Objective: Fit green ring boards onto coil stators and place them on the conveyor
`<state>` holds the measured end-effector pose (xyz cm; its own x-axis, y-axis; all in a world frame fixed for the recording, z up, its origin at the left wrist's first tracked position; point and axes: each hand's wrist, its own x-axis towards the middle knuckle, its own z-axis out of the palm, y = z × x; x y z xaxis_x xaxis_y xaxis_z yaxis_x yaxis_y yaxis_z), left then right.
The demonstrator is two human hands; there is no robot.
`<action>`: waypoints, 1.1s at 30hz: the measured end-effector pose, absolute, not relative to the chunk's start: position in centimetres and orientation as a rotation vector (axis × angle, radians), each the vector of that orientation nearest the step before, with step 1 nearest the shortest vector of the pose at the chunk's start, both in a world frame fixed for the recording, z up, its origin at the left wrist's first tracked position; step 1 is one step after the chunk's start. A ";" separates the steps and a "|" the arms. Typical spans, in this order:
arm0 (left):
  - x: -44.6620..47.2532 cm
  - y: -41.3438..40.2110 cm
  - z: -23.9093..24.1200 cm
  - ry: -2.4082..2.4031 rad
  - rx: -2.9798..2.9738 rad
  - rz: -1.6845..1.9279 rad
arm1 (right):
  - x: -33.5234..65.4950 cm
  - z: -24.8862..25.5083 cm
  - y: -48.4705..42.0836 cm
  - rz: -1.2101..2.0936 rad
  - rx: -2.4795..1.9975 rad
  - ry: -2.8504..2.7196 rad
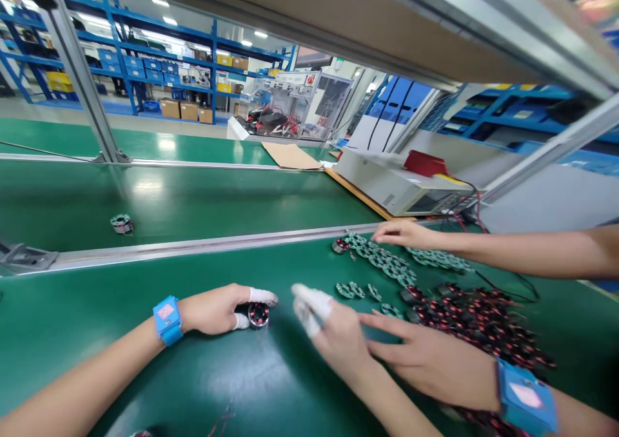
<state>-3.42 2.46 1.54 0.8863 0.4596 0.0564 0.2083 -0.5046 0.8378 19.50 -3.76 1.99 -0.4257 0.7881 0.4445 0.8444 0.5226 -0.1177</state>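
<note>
My left hand (217, 308), with a blue wrist strap and white finger cots, pinches a small copper-wound stator (258, 314) between thumb and forefinger on the green mat (145, 334). My right hand (331, 334), also in finger cots, lies just right of it with fingers stretched out and nothing in them. A co-worker's hand (430, 359) with a blue wrist strap rests flat right beside my right hand. Another co-worker's hand (401, 234) touches the row of round green circuit boards (387, 266).
A heap of red-and-black wound stators (483, 327) lies to the right. One stator (121, 223) sits alone on the green conveyor belt beyond the metal rail (193, 245). A white instrument (401, 185) with cables and a cardboard sheet (290, 155) stand farther back.
</note>
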 end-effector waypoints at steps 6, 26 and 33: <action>-3.3 2.6 1.6 0.762 2.104 0.513 | 21.1 3.0 -2.1 -0.270 -2.271 -2.229; -1.2 1.4 3.3 1.011 1.906 0.641 | 17.5 3.8 -3.4 0.474 -1.138 -1.959; -1.2 0.9 4.2 0.967 2.014 0.591 | 17.8 4.0 -3.4 0.576 -1.267 -2.118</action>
